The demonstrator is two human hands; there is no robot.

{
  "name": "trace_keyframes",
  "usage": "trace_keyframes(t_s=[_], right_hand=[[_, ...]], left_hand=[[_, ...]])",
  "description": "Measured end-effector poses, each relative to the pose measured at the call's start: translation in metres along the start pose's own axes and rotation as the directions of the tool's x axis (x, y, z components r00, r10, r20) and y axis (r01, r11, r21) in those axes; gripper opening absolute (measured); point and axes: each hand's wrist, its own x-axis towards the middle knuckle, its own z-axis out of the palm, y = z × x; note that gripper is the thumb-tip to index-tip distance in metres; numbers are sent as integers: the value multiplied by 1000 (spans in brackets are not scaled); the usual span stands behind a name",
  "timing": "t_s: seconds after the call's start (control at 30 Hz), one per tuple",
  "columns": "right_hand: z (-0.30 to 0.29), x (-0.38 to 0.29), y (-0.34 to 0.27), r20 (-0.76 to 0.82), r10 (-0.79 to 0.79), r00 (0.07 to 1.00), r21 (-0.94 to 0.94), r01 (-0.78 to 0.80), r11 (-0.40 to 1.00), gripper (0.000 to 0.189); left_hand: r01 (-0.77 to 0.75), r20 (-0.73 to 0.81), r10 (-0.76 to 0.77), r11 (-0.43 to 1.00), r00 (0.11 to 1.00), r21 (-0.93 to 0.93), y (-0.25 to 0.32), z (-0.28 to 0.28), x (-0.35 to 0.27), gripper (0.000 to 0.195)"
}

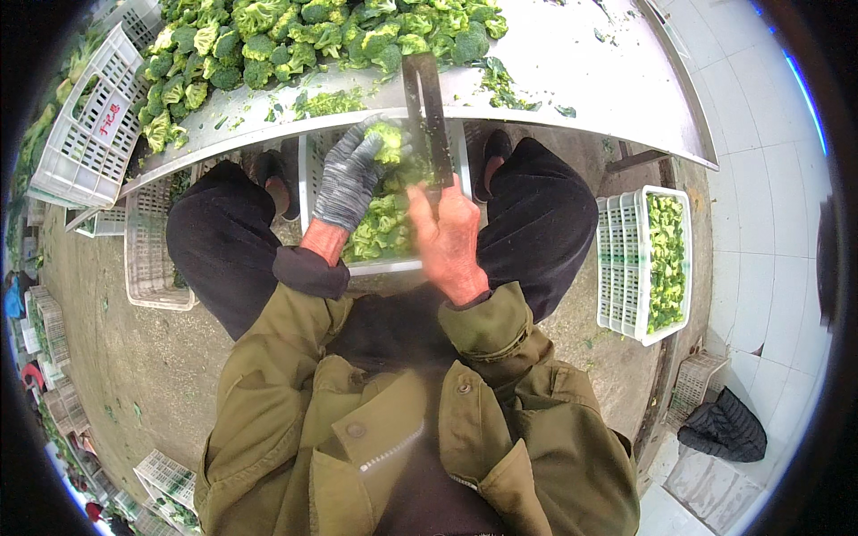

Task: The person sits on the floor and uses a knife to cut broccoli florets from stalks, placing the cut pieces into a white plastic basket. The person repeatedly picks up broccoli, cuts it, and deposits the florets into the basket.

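Observation:
My left hand (352, 171), in a grey knitted glove, grips a light green broccoli piece (387, 142) above the table's near edge. In my bare right hand (450, 234) is a knife (436, 124) with a broad dark blade pointing away from me. The blade stands just right of the broccoli piece; blur hides whether they touch. Below both hands, between my knees, a white plastic crate (385, 268) holds cut broccoli florets (379, 231). Ahead, a large heap of broccoli (322, 33) lies on the metal table (556, 60).
Broccoli scraps (328, 104) lie along the table's raised front edge. A perforated white crate (90, 127) leans at the table's left end. On the floor stand a crate (157, 248) by my left leg and a floret-filled crate (623, 261) at right. A dark quilted garment (724, 429) lies lower right.

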Motion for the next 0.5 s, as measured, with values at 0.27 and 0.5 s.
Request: trace_keyframes(t_s=[0.27, 0.5], right_hand=[[13, -7, 20, 89, 53, 995, -239, -30, 971, 25], [17, -15, 31, 120, 54, 991, -319, -13, 948, 20]], left_hand=[[60, -104, -43, 985, 994, 163, -9, -8, -5, 34], [185, 0, -185, 981, 983, -61, -17, -1, -5, 42]])
